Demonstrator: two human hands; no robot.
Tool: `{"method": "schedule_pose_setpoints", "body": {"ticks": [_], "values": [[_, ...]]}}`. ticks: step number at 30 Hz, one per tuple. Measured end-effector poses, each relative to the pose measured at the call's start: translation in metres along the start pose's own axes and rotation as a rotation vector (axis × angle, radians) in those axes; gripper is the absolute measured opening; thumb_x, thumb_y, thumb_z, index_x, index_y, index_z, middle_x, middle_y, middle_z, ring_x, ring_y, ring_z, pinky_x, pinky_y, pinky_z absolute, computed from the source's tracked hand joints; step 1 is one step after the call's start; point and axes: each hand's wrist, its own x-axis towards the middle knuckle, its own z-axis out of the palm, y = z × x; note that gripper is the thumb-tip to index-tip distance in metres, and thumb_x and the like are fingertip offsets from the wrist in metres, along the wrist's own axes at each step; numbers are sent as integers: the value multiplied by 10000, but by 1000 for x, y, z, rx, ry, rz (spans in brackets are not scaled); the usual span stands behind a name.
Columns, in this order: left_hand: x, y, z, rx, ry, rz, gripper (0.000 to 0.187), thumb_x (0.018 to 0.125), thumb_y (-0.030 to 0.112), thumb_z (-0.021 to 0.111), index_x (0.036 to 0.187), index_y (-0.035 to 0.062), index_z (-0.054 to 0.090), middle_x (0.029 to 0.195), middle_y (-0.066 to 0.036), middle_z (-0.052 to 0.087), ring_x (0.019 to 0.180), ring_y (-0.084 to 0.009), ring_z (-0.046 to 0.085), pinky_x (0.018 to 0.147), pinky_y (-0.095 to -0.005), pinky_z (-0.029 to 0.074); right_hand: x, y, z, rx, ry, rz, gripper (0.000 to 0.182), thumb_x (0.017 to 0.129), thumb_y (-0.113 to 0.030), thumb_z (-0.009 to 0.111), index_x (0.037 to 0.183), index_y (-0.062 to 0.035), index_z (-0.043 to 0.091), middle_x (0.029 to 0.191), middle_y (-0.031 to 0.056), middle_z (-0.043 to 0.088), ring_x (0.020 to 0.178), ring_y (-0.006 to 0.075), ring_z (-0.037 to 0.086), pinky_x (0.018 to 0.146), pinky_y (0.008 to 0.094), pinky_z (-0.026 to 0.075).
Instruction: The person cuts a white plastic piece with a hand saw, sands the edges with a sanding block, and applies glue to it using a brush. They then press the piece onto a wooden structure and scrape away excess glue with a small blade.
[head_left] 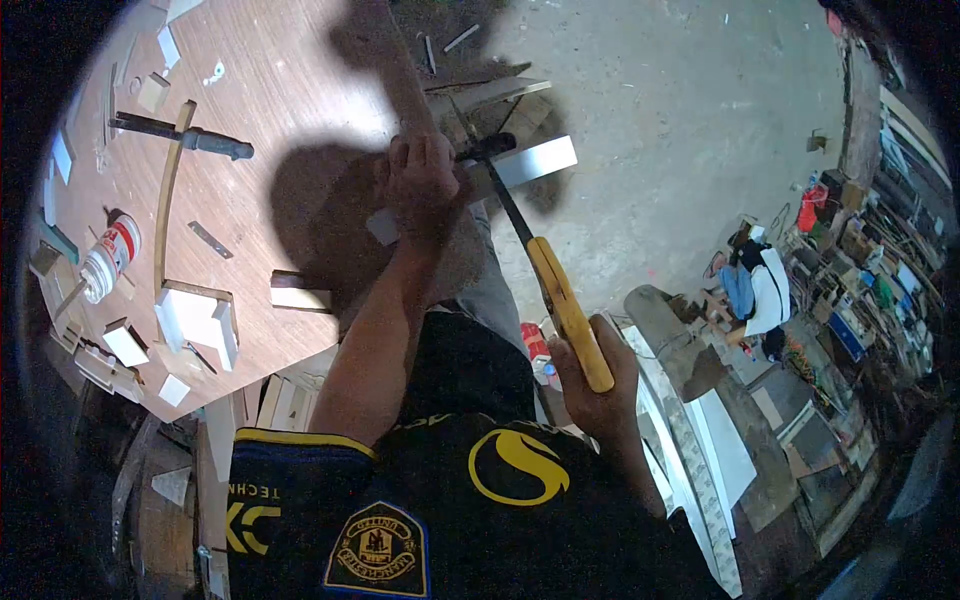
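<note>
A white strip of board (540, 163) lies across the table's edge, its right end jutting out over the floor. My left hand (420, 185) is closed over it, holding it down near that edge. My right hand (600, 385) grips the rear of a saw (570, 310) by its yellow handle. Its narrow dark blade (510, 205) reaches forward and crosses the board just right of my left hand. The fingertips of my right hand are partly hidden under the handle.
On the wooden table (270, 60) are a hammer-like tool (215, 143), a red-and-white bottle (110, 255), a white open box piece (198, 322), a small metal strip (210, 240) and several offcuts. Wood scraps and clutter (860, 260) cover the floor at right; white panels (720, 445) lie near my right side.
</note>
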Motion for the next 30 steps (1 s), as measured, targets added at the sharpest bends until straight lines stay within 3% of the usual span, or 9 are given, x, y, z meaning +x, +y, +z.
{"method": "schedule_pose_setpoints", "body": {"ticks": [6,11,15,19,20,22,24,27,30], "values": [[-3,-18,6,-240,-130,-44,249,763,311,518,863,88,563,878,-106,554,896,-322,522,766,-493,365,1,-2,1,-10,-64,-41,212,870,-158,654,848,-23,492,613,78,534,536,189,544,513,323,410],[3,-22,-5,-413,35,130,97,760,67,565,855,64,543,852,-115,524,842,-328,508,748,-451,386,1,-12,-6,-15,-176,19,273,864,-203,677,966,-10,513,671,131,572,588,286,622,518,356,456],[38,-1,-6,-560,172,66,226,717,-34,598,927,46,578,863,-141,550,804,-339,543,703,-440,442,-2,-6,-6,-62,-188,-61,292,861,-207,679,961,1,500,684,140,587,613,302,641,524,364,474],[104,41,3,-807,-591,118,327,778,279,694,951,4,660,870,-160,670,804,-290,662,746,-383,507,0,-11,-13,-66,-265,82,329,853,-258,684,971,-11,500,721,165,617,655,345,651,548,395,495],[113,46,18,-807,-587,121,327,778,279,694,951,4,660,870,-160,670,804,-290,662,746,-383,507,-1,-11,-14,-95,-291,156,379,850,-326,688,986,-25,503,749,186,635,688,392,653,566,434,505],[127,56,40,-530,-1262,282,529,751,500,682,931,3,698,825,-168,683,756,-270,666,682,-385,503,-2,-10,-15,-59,-260,103,380,838,-311,708,988,-21,516,751,175,636,688,370,659,572,420,506],[129,62,40,-460,-1322,328,554,719,518,696,897,-7,703,786,-170,682,722,-274,667,674,-388,505,0,-9,-17,-31,-222,51,381,825,-296,728,991,-17,528,752,164,637,689,348,665,579,405,507],[122,59,51,-449,-1419,403,590,685,532,715,873,-28,704,754,-175,683,684,-282,668,666,-392,504,-2,-6,-13,40,-111,-41,231,844,-163,694,898,-9,530,722,110,572,606,202,600,551,308,455],[117,58,62,-654,-1488,443,606,686,527,721,880,-47,695,771,-191,682,693,-305,666,669,-397,503,1,-16,-18,29,-203,-63,214,844,-153,692,885,-16,533,728,100,563,610,200,599,548,309,450]]}}
